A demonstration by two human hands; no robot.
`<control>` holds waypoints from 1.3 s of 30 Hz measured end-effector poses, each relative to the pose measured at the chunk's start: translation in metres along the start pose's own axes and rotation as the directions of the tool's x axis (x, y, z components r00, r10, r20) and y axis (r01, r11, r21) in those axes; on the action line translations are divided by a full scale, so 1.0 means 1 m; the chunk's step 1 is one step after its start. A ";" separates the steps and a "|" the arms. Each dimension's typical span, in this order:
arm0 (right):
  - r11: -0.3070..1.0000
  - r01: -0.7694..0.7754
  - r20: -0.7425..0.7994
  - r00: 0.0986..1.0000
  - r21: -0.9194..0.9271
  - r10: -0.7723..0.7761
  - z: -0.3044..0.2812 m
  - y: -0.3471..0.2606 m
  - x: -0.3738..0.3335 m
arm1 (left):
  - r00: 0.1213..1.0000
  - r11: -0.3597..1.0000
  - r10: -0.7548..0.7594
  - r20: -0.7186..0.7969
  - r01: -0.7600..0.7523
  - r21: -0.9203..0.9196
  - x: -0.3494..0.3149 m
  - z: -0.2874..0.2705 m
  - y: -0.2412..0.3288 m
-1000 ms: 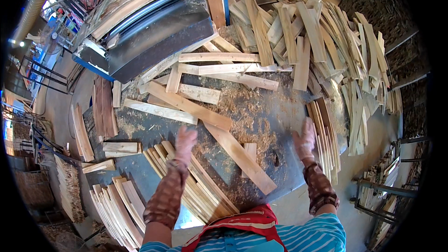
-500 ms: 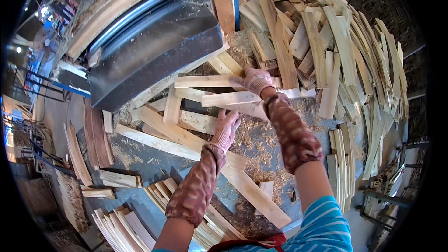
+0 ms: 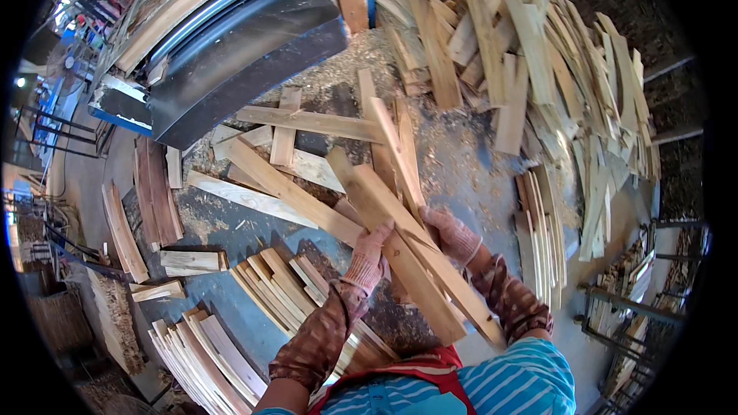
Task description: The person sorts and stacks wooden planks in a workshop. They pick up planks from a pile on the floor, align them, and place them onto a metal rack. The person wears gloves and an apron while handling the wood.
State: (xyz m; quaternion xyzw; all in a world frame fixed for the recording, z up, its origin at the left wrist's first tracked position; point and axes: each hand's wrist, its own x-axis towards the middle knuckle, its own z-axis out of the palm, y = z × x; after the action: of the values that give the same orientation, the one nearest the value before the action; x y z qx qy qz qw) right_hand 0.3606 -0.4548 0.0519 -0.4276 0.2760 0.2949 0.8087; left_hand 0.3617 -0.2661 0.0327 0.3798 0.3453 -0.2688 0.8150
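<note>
Close to my body, my left hand (image 3: 369, 256), in a pale pinkish knit glove, is closed on the left side of some light wooden boards (image 3: 400, 280) held at a slant. On their right side, my right hand (image 3: 452, 237), gloved likewise, is closed too; its fingertips are partly hidden behind the wood. Another narrow board (image 3: 397, 155) rises beyond my right fingers; whether it is in that hand I cannot tell. Just ahead lie loose crossed boards (image 3: 288, 192) on a grey, sawdust-strewn table (image 3: 484, 207).
Ahead on the left stands a dark metal machine bed (image 3: 254, 61) with a roller. A large heap of boards (image 3: 530, 54) fills the far right. Neat board stacks stand at the near left (image 3: 204, 353), near centre (image 3: 280, 292) and right (image 3: 542, 234).
Both hands have come back toward my body, the right one also downward from the far boards. Several boards are now lifted between them, and the view has shifted slightly.
</note>
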 end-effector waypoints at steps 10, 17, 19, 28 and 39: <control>0.888 -0.003 -0.123 0.990 0.460 0.067 -0.050 0.163 -0.141 | 0.982 0.972 -0.162 0.099 0.141 0.190 -0.102 -0.061 -0.102; 0.896 0.096 0.075 0.987 0.433 -0.141 -0.046 0.176 -0.203 | 0.977 0.989 -0.151 0.149 0.150 0.019 -0.125 -0.058 -0.105; 0.929 0.150 0.120 0.972 0.338 -0.201 -0.060 0.194 -0.202 | 0.971 0.995 -0.073 0.228 0.056 0.079 -0.119 -0.071 -0.116; 0.946 0.000 -0.177 0.982 -0.324 -0.060 -0.081 0.187 -0.217 | 0.969 0.943 0.126 0.213 -0.184 0.278 -0.161 -0.078 -0.101; 0.593 -0.210 -0.573 0.625 -0.777 -0.530 -0.107 0.085 -0.133 | 0.987 0.914 0.124 0.104 -0.154 0.375 -0.153 -0.083 -0.101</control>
State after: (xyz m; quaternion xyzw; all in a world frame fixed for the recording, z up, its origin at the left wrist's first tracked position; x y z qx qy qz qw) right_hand 0.1895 -0.5390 0.0476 -0.8441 0.3844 0.0913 0.3624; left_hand 0.1668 -0.2294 0.0665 0.5440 0.2262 -0.2870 0.7553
